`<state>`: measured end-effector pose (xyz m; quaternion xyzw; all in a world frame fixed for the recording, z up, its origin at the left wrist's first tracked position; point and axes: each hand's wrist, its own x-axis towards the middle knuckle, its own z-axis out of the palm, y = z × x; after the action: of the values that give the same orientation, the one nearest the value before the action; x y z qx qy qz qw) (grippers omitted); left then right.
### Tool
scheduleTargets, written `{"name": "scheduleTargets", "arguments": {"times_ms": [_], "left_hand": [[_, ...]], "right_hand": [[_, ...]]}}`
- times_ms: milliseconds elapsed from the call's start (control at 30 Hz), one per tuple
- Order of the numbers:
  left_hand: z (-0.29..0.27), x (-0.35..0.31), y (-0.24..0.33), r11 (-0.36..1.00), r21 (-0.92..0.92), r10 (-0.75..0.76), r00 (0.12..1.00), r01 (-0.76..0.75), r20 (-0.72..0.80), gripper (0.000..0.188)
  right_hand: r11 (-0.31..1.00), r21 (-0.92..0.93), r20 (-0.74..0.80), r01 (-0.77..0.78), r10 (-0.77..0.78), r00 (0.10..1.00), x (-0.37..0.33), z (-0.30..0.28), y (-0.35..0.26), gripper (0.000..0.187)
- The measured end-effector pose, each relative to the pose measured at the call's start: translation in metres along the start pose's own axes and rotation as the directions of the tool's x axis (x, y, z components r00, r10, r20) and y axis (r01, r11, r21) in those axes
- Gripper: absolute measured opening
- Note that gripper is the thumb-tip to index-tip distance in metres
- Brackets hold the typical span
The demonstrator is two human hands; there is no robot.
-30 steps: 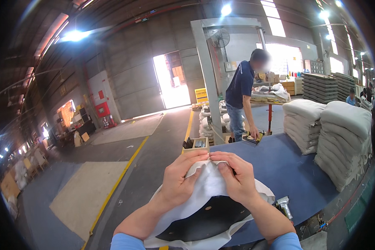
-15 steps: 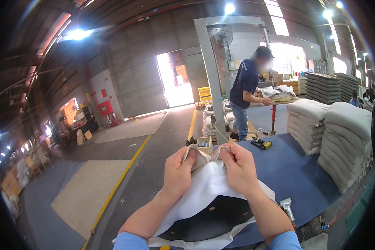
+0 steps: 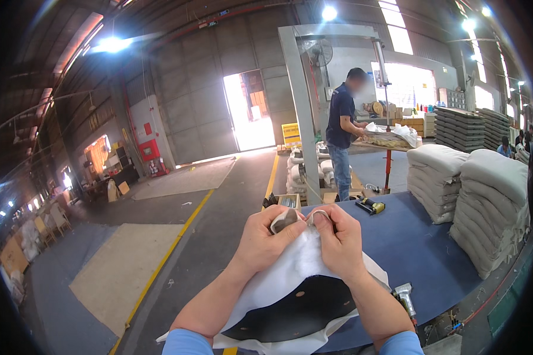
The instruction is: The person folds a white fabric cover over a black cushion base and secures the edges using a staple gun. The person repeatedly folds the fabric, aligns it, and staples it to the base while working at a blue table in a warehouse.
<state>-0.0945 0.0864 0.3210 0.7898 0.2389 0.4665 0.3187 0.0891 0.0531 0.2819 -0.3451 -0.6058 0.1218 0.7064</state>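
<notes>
My left hand [image 3: 265,236] and my right hand [image 3: 339,236] pinch the far edge of a white fabric cover [image 3: 299,255], thumbs near each other. Grey-beige cloth shows where the edge folds over beside the thumbs. White padding bulges just below my fingers. Inside the cover lies a black panel [image 3: 296,307] with a few small holes, its rim ringed by loose white fabric. Beyond my right wrist, a silver staple gun [image 3: 405,297] rests at the table's near side. A black-and-yellow staple gun [image 3: 370,205] lies farther off.
The blue table [image 3: 417,248] carries stacks of pale cushions [image 3: 491,201] at right. A wooden box [image 3: 289,202] stands past my hands. Across from me a person [image 3: 341,130] works at a stand under a grey frame [image 3: 291,89]. A red hose [image 3: 485,305] runs by the table edge.
My left thumb has moved right, toward my right thumb, and both hands are closer together on the fabric edge. The person opposite has straightened up and shifted slightly left.
</notes>
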Motion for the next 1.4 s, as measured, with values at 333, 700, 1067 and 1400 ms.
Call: {"name": "scheduleTargets", "arguments": {"times_ms": [333, 700, 1067, 1400], "left_hand": [[0.012, 0.001, -0.014, 0.975, 0.111, 0.207, 0.969, -0.192, -0.138, 0.011], [0.014, -0.003, -0.008, 0.961, 0.185, 0.233, 0.964, -0.207, -0.128, 0.008], [0.021, -0.008, 0.002, 0.894, 0.292, 0.389, 0.911, -0.338, -0.136, 0.008], [0.023, -0.006, -0.005, 0.879, 0.302, 0.425, 0.894, -0.370, -0.142, 0.010]], "right_hand": [[0.964, 0.202, 0.274, -0.173, 0.114, 0.955, 0.006, -0.016, -0.007, 0.025], [0.935, 0.181, 0.390, -0.304, 0.216, 0.895, 0.010, -0.030, -0.012, 0.035], [0.910, 0.242, 0.395, -0.338, 0.226, 0.890, 0.000, -0.036, -0.011, 0.040], [0.926, 0.307, 0.275, -0.218, 0.133, 0.952, -0.009, -0.031, 0.004, 0.026]]}}
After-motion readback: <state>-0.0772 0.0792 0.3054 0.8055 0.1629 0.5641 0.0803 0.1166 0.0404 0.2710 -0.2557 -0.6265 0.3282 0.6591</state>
